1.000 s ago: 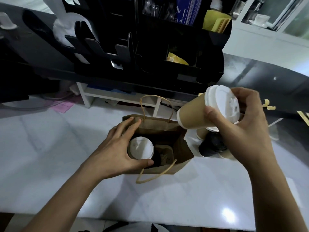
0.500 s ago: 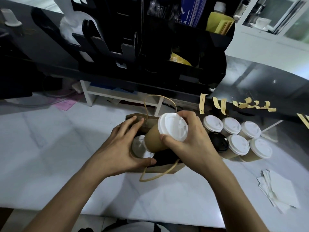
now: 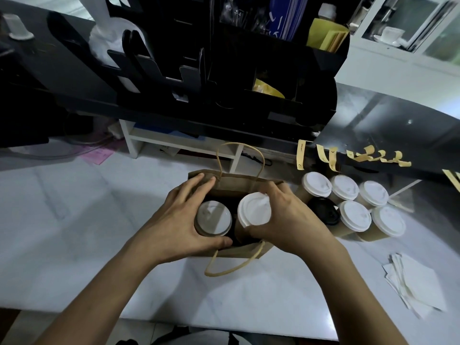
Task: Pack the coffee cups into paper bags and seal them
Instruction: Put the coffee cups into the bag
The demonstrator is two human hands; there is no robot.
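A left hand (image 3: pixel 179 220) holds open a brown paper bag (image 3: pixel 239 188) on a white counter (image 3: pixel 62 232) while the right hand (image 3: pixel 286 220) grips a lidded coffee cup (image 3: pixel 254 211) in its mouth.

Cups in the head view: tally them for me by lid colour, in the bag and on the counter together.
White-lid cups: 7, two in the paper bag at and, five on the counter at
Black-lid cups: 1
Total: 8
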